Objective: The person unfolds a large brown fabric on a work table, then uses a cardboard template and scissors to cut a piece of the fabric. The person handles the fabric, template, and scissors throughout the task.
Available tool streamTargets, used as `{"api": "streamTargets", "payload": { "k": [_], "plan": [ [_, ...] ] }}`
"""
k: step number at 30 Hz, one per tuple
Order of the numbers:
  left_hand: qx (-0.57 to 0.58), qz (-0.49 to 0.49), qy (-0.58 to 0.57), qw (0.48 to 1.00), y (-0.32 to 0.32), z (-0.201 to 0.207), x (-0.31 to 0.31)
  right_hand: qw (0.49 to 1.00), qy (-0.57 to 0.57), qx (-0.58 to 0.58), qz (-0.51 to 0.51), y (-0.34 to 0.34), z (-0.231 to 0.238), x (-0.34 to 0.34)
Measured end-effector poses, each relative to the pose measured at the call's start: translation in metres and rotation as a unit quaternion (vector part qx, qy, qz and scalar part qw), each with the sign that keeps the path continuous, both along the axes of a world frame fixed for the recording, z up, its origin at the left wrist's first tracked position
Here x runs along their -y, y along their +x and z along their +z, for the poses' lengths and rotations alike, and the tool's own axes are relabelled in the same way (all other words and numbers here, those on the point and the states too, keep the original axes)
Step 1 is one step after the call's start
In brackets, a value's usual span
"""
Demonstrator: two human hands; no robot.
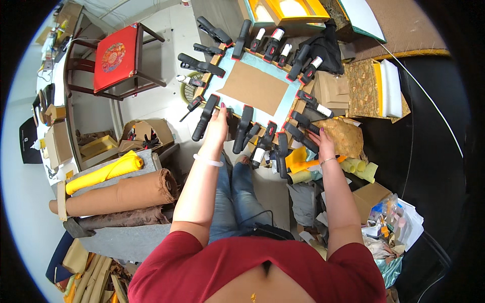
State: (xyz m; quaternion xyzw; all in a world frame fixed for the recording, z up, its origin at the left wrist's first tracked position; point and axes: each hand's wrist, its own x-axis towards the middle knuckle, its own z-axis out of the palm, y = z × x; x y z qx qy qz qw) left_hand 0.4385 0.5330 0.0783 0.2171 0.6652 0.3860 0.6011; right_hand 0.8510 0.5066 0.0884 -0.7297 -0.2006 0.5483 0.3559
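Note:
Between my arms is a wooden-edged frame (247,117) covered in pale blue cloth, with a flat brown cardboard sheet (257,86) lying in its middle. Several black spring clamps (245,126) with red-tipped jaws grip the frame all the way round. My left hand (218,126) holds the frame's near left edge beside a clamp, its thumb on top and the other fingers mostly hidden underneath. At the near right corner, my right hand (325,144) grasps the edge next to the clamps, with part of its fingers hidden.
A red-seated wooden chair (115,58) stands far left. Yellow (106,172) and brown fabric rolls (126,194) lie on a grey stand to my left. On the right are a patterned box (366,88), a black table (429,151) and a pile of scraps (389,227). A green basket (189,91) sits behind the frame.

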Motion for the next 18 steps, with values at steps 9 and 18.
{"api": "streamTargets", "payload": {
  "k": [9, 18],
  "plan": [
    [-0.239, -0.033, 0.241, 0.940, -0.034, 0.132, 0.113, 0.864, 0.322, 0.362, 0.137, -0.097, 0.129, 0.005],
    [0.462, 0.258, 0.415, 0.740, -0.032, 0.239, 0.249, 0.372, 0.616, 0.018, 0.694, -0.369, 0.238, 0.125]
  ]
}}
